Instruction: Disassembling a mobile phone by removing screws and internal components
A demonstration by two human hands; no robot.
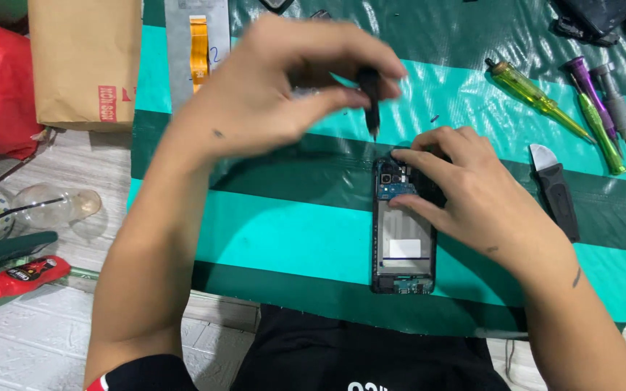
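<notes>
At center of the striped green mat [291, 232], opened phone [403, 239] lies flat, right hand [472, 195] pinching its upper edge, left hand [284, 87] gripping a dark screwdriver [371, 98] at 12 o'clock—best kept vertical, phone braced firmly.

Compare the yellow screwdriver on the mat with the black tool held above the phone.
The yellow screwdriver lies flat and untouched on the mat; the black tool hangs tip-down, pinched by the left hand. The first has a translucent handle, the second an opaque one. Both are slim hand tools.
</notes>
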